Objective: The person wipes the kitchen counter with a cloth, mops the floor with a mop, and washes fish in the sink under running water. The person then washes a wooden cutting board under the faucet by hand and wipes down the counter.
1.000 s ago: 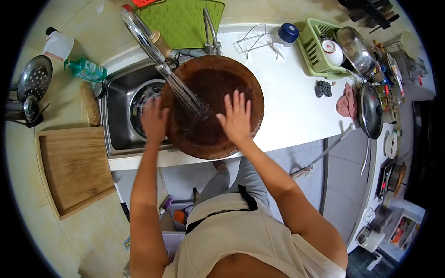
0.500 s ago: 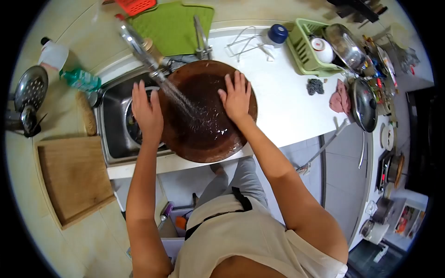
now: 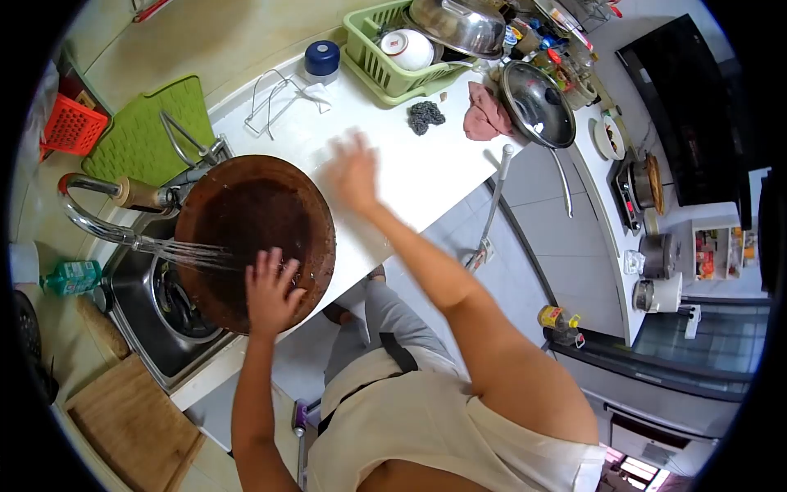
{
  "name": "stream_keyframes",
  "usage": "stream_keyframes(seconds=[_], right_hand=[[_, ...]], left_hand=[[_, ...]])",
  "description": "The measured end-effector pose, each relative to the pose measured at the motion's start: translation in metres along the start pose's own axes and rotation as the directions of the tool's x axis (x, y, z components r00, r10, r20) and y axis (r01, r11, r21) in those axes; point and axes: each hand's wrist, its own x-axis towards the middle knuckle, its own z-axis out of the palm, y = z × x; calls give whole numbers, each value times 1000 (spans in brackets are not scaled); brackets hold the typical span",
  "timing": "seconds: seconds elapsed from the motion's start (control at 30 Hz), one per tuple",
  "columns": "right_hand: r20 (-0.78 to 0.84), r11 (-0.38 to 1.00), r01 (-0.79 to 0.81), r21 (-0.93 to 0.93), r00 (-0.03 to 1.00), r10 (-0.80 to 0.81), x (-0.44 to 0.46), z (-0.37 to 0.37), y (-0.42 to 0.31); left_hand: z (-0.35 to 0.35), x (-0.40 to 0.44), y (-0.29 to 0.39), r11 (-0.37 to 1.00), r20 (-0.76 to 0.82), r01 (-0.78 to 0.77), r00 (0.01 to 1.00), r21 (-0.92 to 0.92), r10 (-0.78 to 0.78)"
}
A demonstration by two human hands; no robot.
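A large round brown wooden chopping board [image 3: 246, 205], wet and dark in its middle, rests partly over the sink and partly on the counter. Water from the curved faucet [image 3: 106, 225] sprays across its surface. My left hand [image 3: 272, 297] lies on the near part of the board with fingers spread. Off the board's right side, my right hand [image 3: 352, 174] is over the white counter, blurred by motion, its fingers stretched out and nothing seen in it. Nearest beyond it are a wire rack [image 3: 270, 107] and a dark scouring pad [image 3: 425, 117].
The steel sink [image 3: 135, 316] holds a bowl of dark items [image 3: 176, 307]. A green dish basket [image 3: 385, 74], a pink cloth [image 3: 485, 115] and a pan lid [image 3: 537, 105] stand along the counter. A green mat [image 3: 156, 127] leans behind the faucet.
My right hand has left the board and moved right over the counter. My left hand has come from the board's left edge onto its surface. The view has turned right.
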Motion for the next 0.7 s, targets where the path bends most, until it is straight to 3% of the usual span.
stream_keyframes(seconds=[0.03, 0.07, 0.1, 0.13, 0.17, 0.2, 0.27, 0.3, 0.33, 0.37, 0.43, 0.5, 0.57, 0.6, 0.63, 0.67, 0.7], right_hand=[[-68, 994, 14, -104, 997, -22, 13, -9, 56], [-243, 991, -92, -96, 968, 67, 32, -9, 117], [-233, 984, -115, -137, 969, 81, 50, -40, 152], [-275, 925, -261, -275, 943, 184, 63, -49, 194], [-158, 780, -241, -577, 970, 183, 75, -68, 226], [-161, 740, -312, -596, 949, 271, 94, -76, 299], [-170, 768, -279, -577, 960, 221, 109, -95, 311], [-66, 733, -344, -587, 923, 380, 118, -97, 340], [-199, 737, -417, -531, 908, 370, 115, -85, 367], [-140, 761, -369, -534, 926, 351, 111, -77, 393], [-31, 839, -353, -414, 927, 375, 105, -67, 405], [86, 890, -424, -165, 893, 442, 93, -66, 400], [205, 862, -499, 84, 856, 475, 82, -76, 377], [197, 889, -457, 16, 873, 445, 69, -86, 350], [188, 909, -413, -54, 890, 415, 56, -97, 319], [130, 910, -270, -314, 937, 323, 31, -108, 273], [117, 926, -187, -328, 965, 236, 3, -103, 258]], left_hand=[[-5, -1, -17, 994, -16, 98, 995, 55, -97], [-2, -8, -45, 983, -68, 173, 983, 67, -169], [-7, -16, -70, 946, -85, 307, 950, 105, -300], [-1, -30, -96, 891, -206, 429, 894, 147, -397], [0, -40, -115, 803, -252, 558, 824, 207, -508], [-4, -49, -126, 742, -261, 634, 770, 216, -582], [-10, -60, -136, 582, -219, 773, 632, 254, -744], [-5, -71, -148, 561, -248, 812, 583, 161, -774], [11, -86, -162, 538, -271, 840, 535, 68, -801], [21, -98, -165, 514, -285, 858, 486, -26, -826], [26, -98, -149, 452, -324, 881, 391, -140, -862], [36, -95, -124, 410, -350, 885, 321, -219, -880], [43, -87, -88, 469, -434, 871, 369, -148, -822], [44, -80, -66, 485, -456, 871, 401, -78, -794], [48, -73, -45, 562, -517, 827, 493, 27, -700], [51, -64, -21, 647, -539, 755, 592, 110, -599], [47, -51, 7, 680, -460, 724, 646, 116, -609]])
